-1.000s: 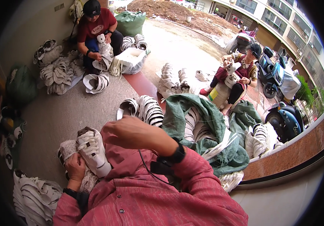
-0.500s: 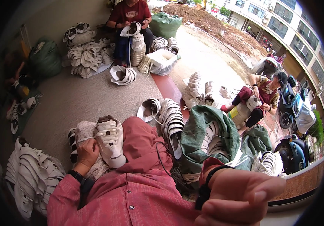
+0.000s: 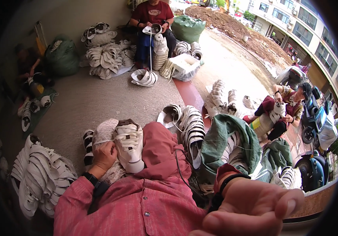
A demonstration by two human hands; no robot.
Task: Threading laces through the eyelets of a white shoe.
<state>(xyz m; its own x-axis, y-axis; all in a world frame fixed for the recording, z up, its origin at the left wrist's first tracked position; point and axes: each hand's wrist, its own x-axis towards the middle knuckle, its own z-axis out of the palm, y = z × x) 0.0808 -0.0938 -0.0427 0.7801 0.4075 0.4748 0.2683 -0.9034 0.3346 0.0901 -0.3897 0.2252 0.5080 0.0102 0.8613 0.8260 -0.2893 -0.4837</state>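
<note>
A white sneaker upper with laces threaded through its front lies on my lap, over my left thigh, toe toward me. My left hand is closed at its left side, against a pale patterned cloth that covers the leg. A white lace strand runs just above those fingers; what they pinch is hidden. My right hand is held out to the lower right, close to the camera and away from the sneaker upper. Its fingers are loosely bent and apart, and I see nothing in them.
Stacked white uppers stand at my left, another nested row at my right knee. Beside that is an opened green sack of uppers. Co-workers sit ahead, right and far left. Scooters stand at right.
The whole view has shifted, so most things sit farther right in it. My right hand's fingers have come somewhat apart. My left hand stays beside the sneaker upper.
</note>
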